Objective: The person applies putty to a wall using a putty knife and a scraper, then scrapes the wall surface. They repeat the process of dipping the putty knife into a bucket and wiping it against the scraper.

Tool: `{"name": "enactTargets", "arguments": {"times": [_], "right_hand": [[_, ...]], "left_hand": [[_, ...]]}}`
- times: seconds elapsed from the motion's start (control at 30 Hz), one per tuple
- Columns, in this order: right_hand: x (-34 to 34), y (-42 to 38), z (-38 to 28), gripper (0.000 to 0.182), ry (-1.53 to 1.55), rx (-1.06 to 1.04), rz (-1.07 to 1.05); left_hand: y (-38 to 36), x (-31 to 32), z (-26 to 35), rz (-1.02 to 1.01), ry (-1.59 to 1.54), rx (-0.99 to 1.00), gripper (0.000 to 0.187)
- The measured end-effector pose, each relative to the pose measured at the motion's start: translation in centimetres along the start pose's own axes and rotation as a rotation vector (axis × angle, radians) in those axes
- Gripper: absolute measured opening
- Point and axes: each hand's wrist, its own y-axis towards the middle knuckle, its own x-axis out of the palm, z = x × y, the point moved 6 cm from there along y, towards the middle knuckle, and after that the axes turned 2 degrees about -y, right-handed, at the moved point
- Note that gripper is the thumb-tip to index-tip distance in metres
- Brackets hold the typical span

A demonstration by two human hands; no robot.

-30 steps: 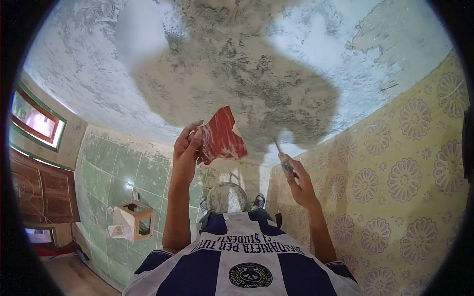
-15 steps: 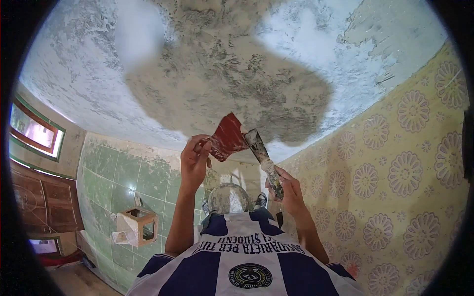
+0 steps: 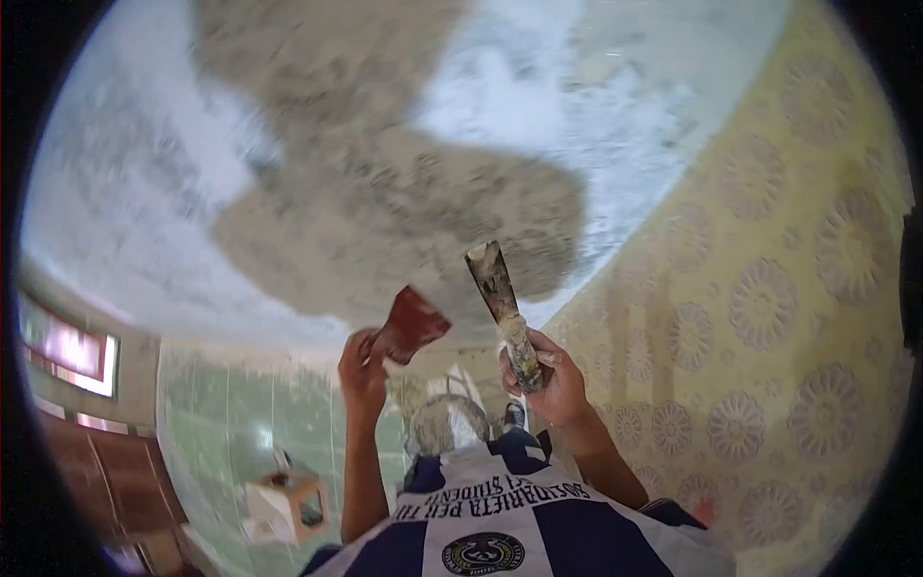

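Note:
My left hand (image 3: 363, 377) pinches a red, flat scraper piece (image 3: 412, 325) smeared with pale material. To its right, my right hand (image 3: 553, 381) grips the handle of a putty knife (image 3: 494, 281), whose blade points up and is coated in dried plaster. The two tools are apart. Beyond them, a wall surface (image 3: 404, 183) shows a grey-brown patch among whitish areas. Below the hands, a round container (image 3: 449, 423) holds greyish material, though its contents are blurred.
Yellow wallpaper with flower medallions (image 3: 735, 317) covers the right wall. Green tiles (image 3: 207, 423) line the left wall, near a small box-like fixture (image 3: 288, 505). A window (image 3: 72, 346) and brown wooden panels (image 3: 106, 471) stand at far left. A shoe (image 3: 514, 415) shows beside the container.
The red piece and the putty knife have separated, the red piece moving down and left. The view has shifted, and the wall patch now appears further left.

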Motion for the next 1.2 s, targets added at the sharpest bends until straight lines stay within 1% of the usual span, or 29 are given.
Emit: {"name": "enactTargets", "arguments": {"times": [0.03, 0.1, 0.13, 0.17, 0.23, 0.27, 0.33, 0.37, 0.43, 0.47, 0.57, 0.63, 0.67, 0.77, 0.83, 0.9, 0.93, 1.0, 1.07, 1.2], "right_hand": [[-0.1, 0.0, -1.2, 0.059, -0.007, -0.062, 0.016], [-1.2, 0.1, -3.9, 0.061, -0.106, -0.161, 0.208], [-1.3, 0.2, -5.8, 0.060, -0.132, -0.236, 0.205], [-1.8, 0.6, -7.0, 0.060, -0.126, -0.268, 0.219], [-2.5, 0.6, -11.2, 0.062, -0.786, -0.655, 0.421], [-2.9, 1.2, -12.3, 0.062, -0.783, -0.664, 0.428], [-3.4, 1.3, -15.2, 0.062, -0.990, -0.840, 0.601], [-3.8, 1.8, -16.1, 0.062, -0.986, -0.848, 0.607], [-3.8, 2.1, -18.2, 0.058, -1.233, -0.989, 0.757], [-4.0, 2.5, -18.9, 0.058, -1.226, -0.998, 0.762], [-4.1, 3.5, -20.8, 0.059, -1.409, -1.014, 0.885], [-4.1, 4.1, -21.4, 0.059, -1.397, -1.057, 0.892], [-4.1, 4.3, -21.6, 0.059, -1.390, -1.096, 0.896], [-4.5, 4.8, -21.8, 0.059, -1.321, -1.125, 0.874], [-4.9, 5.0, -21.8, 0.059, -1.352, -1.122, 0.877], [-5.3, 5.1, -21.3, 0.058, -1.386, -1.116, 0.880], [-5.7, 5.0, -20.7, 0.058, -1.393, -1.093, 0.886], [-6.1, 4.8, -19.6, 0.057, -1.402, -1.074, 0.890], [-6.6, 4.5, -18.7, 0.057, -1.353, -1.091, 0.870], [-5.5, 4.3, -20.3, 0.057, -1.325, -1.086, 0.890]], "left_hand": [[0.0, -0.1, -0.4, -0.014, -0.013, -0.005, 0.018], [-0.3, 0.1, -1.0, -0.075, -0.021, 0.008, 0.018], [-0.4, -0.2, -1.3, -0.043, -0.017, 0.000, 0.018], [-0.5, -0.6, -1.6, -0.002, -0.011, -0.015, 0.018], [-0.7, -1.1, -2.4, -0.029, 0.001, -0.014, 0.019], [-0.8, -1.3, -2.8, -0.027, 0.011, -0.027, 0.019], [-1.1, -0.9, -2.4, -0.028, 0.009, -0.024, 0.019], [-1.2, -0.8, -2.3, -0.022, 0.003, -0.023, 0.020], [-1.3, -0.7, -2.3, -0.030, 0.018, -0.017, 0.020], [-1.3, -0.8, -2.4, -0.030, 0.031, -0.019, 0.020], [-1.3, -0.9, -2.6, -0.006, 0.039, -0.027, 0.019], [-1.5, -0.8, -1.9, -0.019, 0.037, 0.013, 0.019], [-1.5, -0.9, -1.9, -0.019, 0.058, 0.003, 0.018], [-1.7, -1.2, -2.0, -0.009, 0.070, -0.008, 0.018], [-1.8, -1.4, -2.1, 0.000, 0.058, -0.010, 0.017], [-1.8, -1.5, -2.4, -0.027, 0.083, -0.049, 0.024], [-1.9, -1.5, -2.5, -0.028, 0.081, -0.048, 0.024], [-1.8, -1.5, -2.6, 0.014, 0.065, -0.023, 0.017], [-1.7, -1.4, -2.6, 0.012, 0.048, -0.022, 0.017], [-1.7, -1.0, -1.8, -0.006, 0.059, -0.021, 0.016]]}}
